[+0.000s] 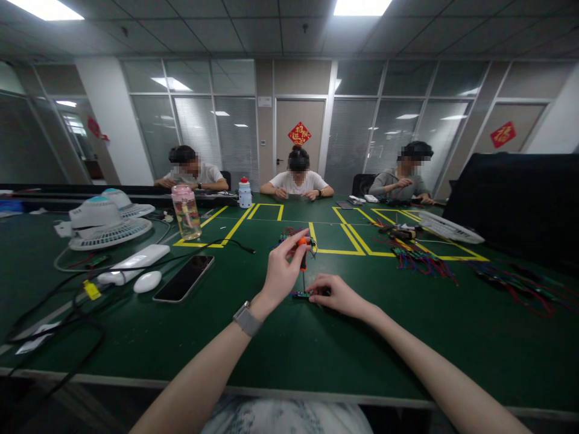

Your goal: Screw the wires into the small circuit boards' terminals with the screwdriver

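My left hand, with a watch on its wrist, closes its fingers around the orange and black handle of a screwdriver. The screwdriver stands upright, its thin shaft reaching down to a small green circuit board on the table. Low beside the board, my right hand has its fingertips pinched at the board's right end. Those fingers hide part of the board. Just behind my left hand lies a bunch of circuit boards with coloured wires, partly covered by the hand.
Left on the green table are a phone, a white mouse, black cables, a pink-lidded bottle and white fans. Wired boards and a dark monitor stand right. Three people sit across.
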Action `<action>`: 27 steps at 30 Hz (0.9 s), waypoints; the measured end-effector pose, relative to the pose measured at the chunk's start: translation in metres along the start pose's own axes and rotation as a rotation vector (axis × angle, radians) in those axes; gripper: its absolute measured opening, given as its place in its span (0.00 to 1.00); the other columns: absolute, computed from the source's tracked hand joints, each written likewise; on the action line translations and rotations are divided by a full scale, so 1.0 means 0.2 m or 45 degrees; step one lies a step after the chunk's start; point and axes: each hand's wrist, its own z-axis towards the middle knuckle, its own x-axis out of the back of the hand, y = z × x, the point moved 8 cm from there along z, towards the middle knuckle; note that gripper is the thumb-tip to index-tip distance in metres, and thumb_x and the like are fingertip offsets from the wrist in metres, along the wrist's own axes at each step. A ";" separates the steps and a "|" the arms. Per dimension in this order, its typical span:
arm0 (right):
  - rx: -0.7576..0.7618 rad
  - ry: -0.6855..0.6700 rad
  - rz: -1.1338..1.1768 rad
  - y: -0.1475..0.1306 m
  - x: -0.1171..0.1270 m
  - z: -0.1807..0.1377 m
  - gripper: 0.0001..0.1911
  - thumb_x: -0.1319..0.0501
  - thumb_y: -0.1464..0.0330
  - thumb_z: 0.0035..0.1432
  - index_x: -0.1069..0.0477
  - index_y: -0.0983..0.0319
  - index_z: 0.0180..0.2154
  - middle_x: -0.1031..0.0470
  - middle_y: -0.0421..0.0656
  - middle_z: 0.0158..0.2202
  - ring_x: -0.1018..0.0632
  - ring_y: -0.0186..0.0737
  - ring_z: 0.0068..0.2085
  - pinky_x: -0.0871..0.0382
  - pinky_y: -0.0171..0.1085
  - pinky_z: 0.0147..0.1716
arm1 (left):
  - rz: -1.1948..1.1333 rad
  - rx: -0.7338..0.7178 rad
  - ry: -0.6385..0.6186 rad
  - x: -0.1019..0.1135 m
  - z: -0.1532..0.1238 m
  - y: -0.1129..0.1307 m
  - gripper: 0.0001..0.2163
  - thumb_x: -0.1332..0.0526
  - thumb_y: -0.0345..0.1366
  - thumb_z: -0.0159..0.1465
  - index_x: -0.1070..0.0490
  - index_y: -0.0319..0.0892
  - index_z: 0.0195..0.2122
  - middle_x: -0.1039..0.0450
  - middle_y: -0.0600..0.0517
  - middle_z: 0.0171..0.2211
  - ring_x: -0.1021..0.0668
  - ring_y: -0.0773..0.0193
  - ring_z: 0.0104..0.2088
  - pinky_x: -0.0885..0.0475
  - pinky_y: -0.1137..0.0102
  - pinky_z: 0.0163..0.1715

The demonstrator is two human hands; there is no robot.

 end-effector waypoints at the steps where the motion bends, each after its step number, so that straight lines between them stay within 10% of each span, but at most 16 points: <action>1: -0.006 0.001 -0.003 0.00 0.00 0.00 0.10 0.35 0.66 0.54 0.21 0.63 0.38 0.28 0.43 0.32 0.26 0.35 0.30 0.31 0.35 0.33 | 0.047 -0.037 0.012 0.00 0.00 0.02 0.13 0.42 0.36 0.65 0.29 0.44 0.51 0.25 0.48 0.44 0.22 0.64 0.40 0.27 0.70 0.41; 27: 0.012 -0.007 0.009 -0.01 0.00 0.00 0.10 0.35 0.67 0.54 0.22 0.63 0.39 0.28 0.42 0.33 0.26 0.35 0.31 0.31 0.35 0.34 | 0.092 -0.116 0.009 -0.01 -0.02 0.04 0.16 0.46 0.35 0.67 0.32 0.44 0.55 0.27 0.46 0.51 0.24 0.61 0.48 0.29 0.67 0.48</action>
